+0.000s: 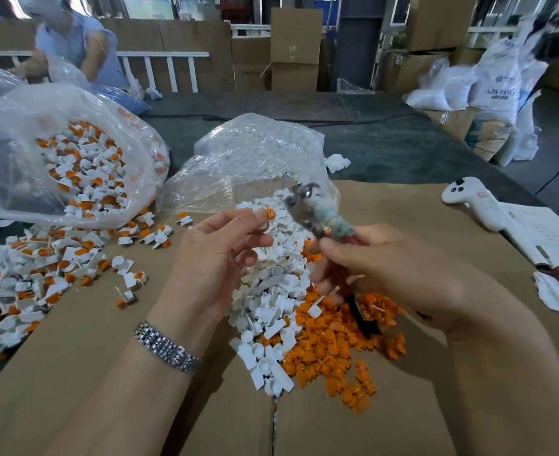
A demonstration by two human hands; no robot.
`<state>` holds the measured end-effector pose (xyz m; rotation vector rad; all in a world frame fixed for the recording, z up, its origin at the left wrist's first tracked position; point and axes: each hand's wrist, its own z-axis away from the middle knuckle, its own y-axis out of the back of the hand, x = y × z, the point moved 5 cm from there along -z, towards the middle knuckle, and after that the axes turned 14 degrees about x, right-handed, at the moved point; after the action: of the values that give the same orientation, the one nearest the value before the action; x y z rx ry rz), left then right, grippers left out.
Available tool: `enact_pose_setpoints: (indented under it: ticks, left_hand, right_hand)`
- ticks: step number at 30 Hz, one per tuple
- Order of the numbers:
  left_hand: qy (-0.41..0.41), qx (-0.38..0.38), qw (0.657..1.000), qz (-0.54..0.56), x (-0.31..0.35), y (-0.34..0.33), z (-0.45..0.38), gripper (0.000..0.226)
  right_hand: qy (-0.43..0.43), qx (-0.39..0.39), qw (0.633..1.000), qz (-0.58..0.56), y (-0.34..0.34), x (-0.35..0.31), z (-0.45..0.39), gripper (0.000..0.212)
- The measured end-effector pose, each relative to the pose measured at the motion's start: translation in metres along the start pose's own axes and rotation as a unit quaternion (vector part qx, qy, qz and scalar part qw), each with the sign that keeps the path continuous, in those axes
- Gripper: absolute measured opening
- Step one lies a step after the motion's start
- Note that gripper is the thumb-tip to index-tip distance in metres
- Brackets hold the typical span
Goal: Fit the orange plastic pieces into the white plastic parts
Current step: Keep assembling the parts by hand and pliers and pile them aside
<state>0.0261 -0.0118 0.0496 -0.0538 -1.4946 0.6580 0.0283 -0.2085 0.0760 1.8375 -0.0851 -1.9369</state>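
Over the cardboard, loose orange pieces (334, 343) and white parts (268, 311) sit piled together, left hand (215, 255) pinching an orange piece (269, 213) at its fingertips, right hand (386, 271) wrapped round a taped-up metal tool (314, 209), bag of finished ones (84, 166) further back left.

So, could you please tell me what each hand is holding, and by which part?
The left hand pinches a small orange piece at its fingertips. The right hand grips a pliers-like tool by its handles, metal head pointing up.
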Motion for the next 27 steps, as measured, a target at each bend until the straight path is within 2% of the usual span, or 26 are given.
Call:
enact_pose_setpoints:
  ticks: [3, 12, 16, 22, 27]
  left_hand:
    - [-0.014, 0.002, 1.0, 0.005, 0.001, 0.0, 0.0, 0.017]
    - [-0.039, 0.028, 0.999, -0.007, 0.001, 0.0, -0.001, 0.008]
    - [-0.043, 0.038, 0.998, -0.013, 0.0, 0.001, -0.002, 0.013]
    - [-0.048, 0.029, 0.998, 0.006, 0.002, 0.0, 0.001, 0.009]
    - [-0.051, 0.04, 0.998, 0.004, 0.001, 0.001, 0.002, 0.01]
  right_hand:
    - [0.011, -0.018, 0.999, 0.026, -0.015, -0.006, 0.006, 0.025]
    - [0.014, -0.033, 0.993, 0.109, -0.033, -0.011, 0.01, 0.037]
    - [0.014, -0.035, 0.994, 0.099, -0.037, -0.011, 0.009, 0.032]
    - [0.019, 0.011, 0.996, 0.084, -0.04, -0.015, 0.01, 0.036]
    - [0.054, 0.076, 0.983, 0.156, -0.047, -0.019, 0.011, 0.042]
